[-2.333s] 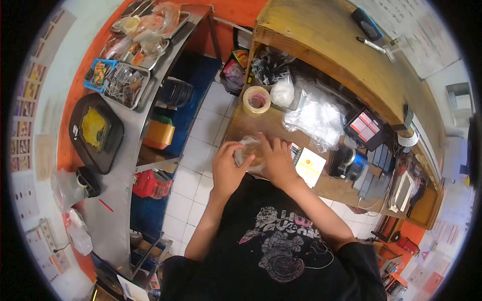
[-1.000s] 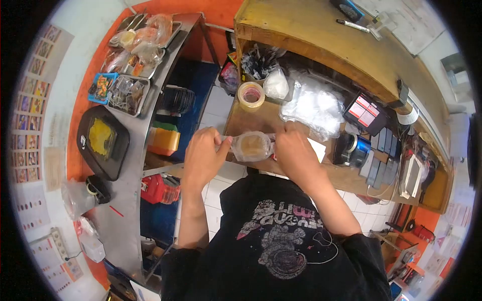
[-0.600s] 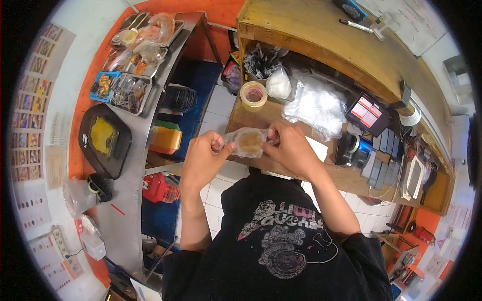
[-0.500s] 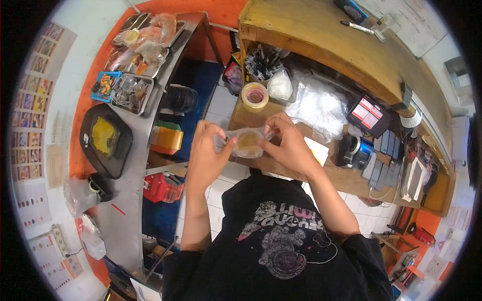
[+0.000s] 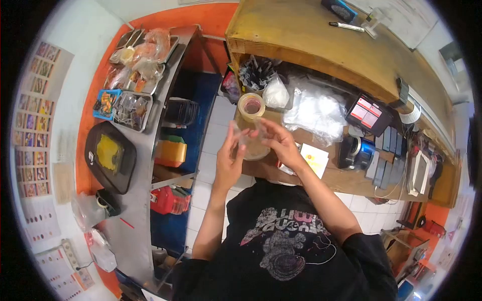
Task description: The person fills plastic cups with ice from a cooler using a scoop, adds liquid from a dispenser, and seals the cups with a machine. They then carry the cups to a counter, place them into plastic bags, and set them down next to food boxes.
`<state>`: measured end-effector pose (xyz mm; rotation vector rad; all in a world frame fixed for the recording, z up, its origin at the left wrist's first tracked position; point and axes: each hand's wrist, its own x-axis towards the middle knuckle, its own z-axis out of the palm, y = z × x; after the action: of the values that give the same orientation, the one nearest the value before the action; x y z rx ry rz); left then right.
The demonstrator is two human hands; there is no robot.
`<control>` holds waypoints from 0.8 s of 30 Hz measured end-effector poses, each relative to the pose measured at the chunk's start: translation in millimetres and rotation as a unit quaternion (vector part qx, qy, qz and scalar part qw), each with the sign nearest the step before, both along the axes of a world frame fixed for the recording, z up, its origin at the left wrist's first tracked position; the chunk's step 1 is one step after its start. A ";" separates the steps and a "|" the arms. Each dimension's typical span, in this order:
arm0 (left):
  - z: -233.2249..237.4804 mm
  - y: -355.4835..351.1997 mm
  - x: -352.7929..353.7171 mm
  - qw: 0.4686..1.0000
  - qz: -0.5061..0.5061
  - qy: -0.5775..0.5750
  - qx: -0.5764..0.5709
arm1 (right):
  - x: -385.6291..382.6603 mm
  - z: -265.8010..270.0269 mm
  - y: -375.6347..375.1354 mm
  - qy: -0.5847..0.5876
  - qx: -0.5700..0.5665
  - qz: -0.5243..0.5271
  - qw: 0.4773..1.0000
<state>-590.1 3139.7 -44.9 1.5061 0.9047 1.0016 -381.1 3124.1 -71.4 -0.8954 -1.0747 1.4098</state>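
A small see-through plastic bag [image 5: 255, 149], rounded at its lower end, hangs between my two hands above the wooden table's edge. My left hand [image 5: 230, 159] pinches its left side with thumb and fingers. At the bag's upper right, my right hand [image 5: 280, 146] grips the plastic between thumb and forefinger. Whether anything lies inside the bag is hard to make out. Just beyond my hands, a roll of clear tape [image 5: 251, 105] stands on the table beside a white plastic bundle [image 5: 276, 94].
Clear plastic bags [image 5: 316, 108] lie in a heap on the table, near a white card [image 5: 315, 160] and a blue tape dispenser [image 5: 357, 152]. On the left, a metal counter [image 5: 143, 165] carries a black tray [image 5: 109, 156] and packets. A wooden shelf [image 5: 301, 30] overhangs the back.
Both hands shift right relative to the left counter, and my left fingers stand more upright. The bag, earlier stretched wide with a yellowish round middle, now hangs lower and looks clearer.
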 end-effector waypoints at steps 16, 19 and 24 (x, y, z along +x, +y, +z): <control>-61.1 10.7 25.9 0.974 0.045 -0.100 -0.198 | -29.2 -24.8 8.5 -0.148 -0.028 -0.053 0.987; -40.6 17.3 22.9 0.992 0.017 -0.021 -0.122 | -26.7 -12.9 4.9 -0.057 -0.061 -0.066 0.994; -60.8 25.8 15.7 0.994 0.047 0.093 -0.029 | -2.4 1.8 2.5 -0.318 0.230 -0.027 0.919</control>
<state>-574.4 3165.5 -105.7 1.5369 1.1367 0.9051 -383.5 3126.6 -69.6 -1.0404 -1.7635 0.7561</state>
